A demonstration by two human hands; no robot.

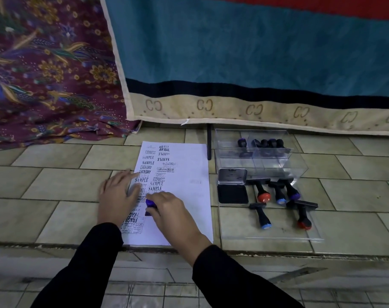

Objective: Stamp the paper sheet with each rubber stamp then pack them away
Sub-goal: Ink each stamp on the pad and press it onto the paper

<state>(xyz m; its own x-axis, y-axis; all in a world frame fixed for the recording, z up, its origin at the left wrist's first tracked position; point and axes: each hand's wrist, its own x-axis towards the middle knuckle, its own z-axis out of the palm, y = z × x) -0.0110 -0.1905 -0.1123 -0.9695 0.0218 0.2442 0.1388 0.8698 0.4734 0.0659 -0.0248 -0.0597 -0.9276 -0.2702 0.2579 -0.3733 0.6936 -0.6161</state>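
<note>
Stamp (150, 203) in right hand (170, 211), on paper (189, 170)

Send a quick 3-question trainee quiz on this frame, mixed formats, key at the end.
1. True or false: the left hand is lifted clear of the paper sheet.
2. The stamp gripped by the right hand has a cap that is: A red, B purple, C blue?
3. How many loose stamps lie beside the ink pad, outside the clear box?
Key: 1 false, it presses flat on the sheet; 2 B; 3 five.
</note>
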